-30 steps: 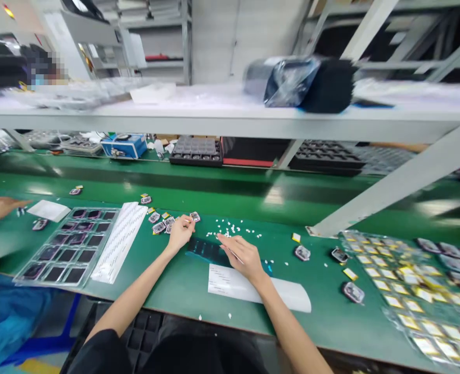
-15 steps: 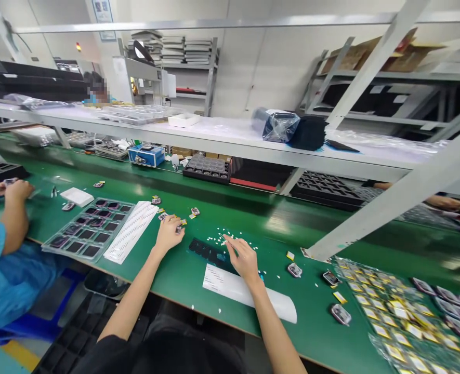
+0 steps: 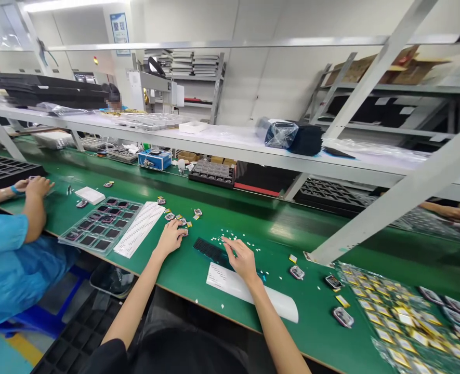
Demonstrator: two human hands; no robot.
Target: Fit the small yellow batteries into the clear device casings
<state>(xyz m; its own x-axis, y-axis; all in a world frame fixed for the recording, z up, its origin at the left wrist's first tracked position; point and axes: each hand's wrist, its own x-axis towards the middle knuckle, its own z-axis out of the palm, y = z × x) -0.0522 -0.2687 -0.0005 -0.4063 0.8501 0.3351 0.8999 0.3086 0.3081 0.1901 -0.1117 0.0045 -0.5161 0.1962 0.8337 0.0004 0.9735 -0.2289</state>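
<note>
Left hand (image 3: pixel 171 239) pinching a small part (image 3: pixel 183 232), beside clear tray (image 3: pixel 66 235) of dark parts (image 3: pixel 102 244).

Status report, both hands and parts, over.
Left hand on small part. Right hand fingertips among white bits, beside dark strip. Nothing blocking.

White bits (image 3: pixel 230 237) too small to identify; trays (image 3: pixel 417 322) cut off.

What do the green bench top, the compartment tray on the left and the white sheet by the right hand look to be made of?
Bench top: probably a rubbery green mat, smooth, with soft glare. Compartment tray: thin clear plastic, likely moulded; its edges glint and the green shows through. White sheet under the right hand: paper or film, flat and matt with faint print; I cannot tell which.
</note>
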